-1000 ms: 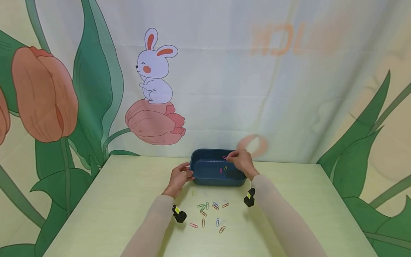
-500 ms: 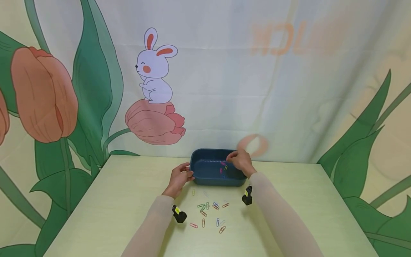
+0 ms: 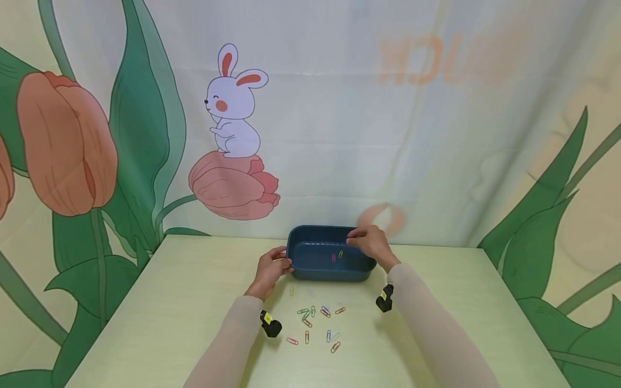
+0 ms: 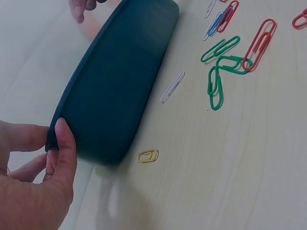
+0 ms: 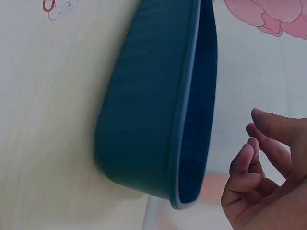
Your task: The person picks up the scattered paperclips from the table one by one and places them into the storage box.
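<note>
A dark blue plastic box (image 3: 332,275) stands at the back of the table, with a pink paper clip (image 3: 333,258), a yellow paper clip (image 3: 340,254) and a blue paper clip (image 3: 337,267) inside. At its left end my left hand (image 3: 269,270) grips the rim, the thumb (image 4: 64,143) against the outer wall in the left wrist view. Over the box's right end is my right hand (image 3: 368,243), its fingers loosely bent. The right wrist view shows no clip between the thumb (image 5: 271,123) and fingers.
Several loose paper clips lie in front of the box, among them green clips (image 4: 217,88), red clips (image 4: 259,45), a white clip (image 4: 172,87) and a yellow clip (image 4: 148,155). A printed curtain (image 3: 310,134) hangs right behind the table (image 3: 208,302).
My right hand has let go of a pink paper clip, which dropped into the box, and has shifted slightly right. The left hand stays at the rim.
</note>
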{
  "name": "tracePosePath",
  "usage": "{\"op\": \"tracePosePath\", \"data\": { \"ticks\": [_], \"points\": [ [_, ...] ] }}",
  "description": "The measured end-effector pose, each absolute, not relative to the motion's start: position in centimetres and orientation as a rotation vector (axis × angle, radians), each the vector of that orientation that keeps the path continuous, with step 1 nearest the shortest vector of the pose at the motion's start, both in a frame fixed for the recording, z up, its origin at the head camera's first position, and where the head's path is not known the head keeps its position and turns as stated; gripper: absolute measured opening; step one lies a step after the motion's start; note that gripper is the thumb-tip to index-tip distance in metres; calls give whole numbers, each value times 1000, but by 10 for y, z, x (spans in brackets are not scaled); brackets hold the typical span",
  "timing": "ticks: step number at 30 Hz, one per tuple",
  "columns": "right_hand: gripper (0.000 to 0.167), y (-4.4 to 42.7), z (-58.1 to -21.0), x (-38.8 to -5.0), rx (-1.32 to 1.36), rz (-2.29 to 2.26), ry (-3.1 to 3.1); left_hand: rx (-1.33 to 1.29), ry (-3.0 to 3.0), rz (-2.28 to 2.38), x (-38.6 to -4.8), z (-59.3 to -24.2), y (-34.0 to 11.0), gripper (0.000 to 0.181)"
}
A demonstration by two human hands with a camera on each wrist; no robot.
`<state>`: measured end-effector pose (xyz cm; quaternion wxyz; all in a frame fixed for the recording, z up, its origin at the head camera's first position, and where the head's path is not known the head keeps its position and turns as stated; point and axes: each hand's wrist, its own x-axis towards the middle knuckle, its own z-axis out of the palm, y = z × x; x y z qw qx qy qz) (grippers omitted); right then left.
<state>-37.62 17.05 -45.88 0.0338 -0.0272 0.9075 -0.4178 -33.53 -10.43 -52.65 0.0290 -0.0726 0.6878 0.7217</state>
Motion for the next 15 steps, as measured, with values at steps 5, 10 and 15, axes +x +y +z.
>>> {"op": "tracePosePath", "data": {
  "ticks": [5,10,15],
  "points": [
    [24,176,-455,-370,-108,-1296,2816,-209,2124,2197,-329,-514,-105,53],
    [21,180,-454,-364,-152,-1286,2843,-188,2138,2201,-314,-496,-102,52],
    [18,181,-454,-354,-220,-1319,2842,-220,2139,2226,-325,-512,-102,52]
  ]
}}
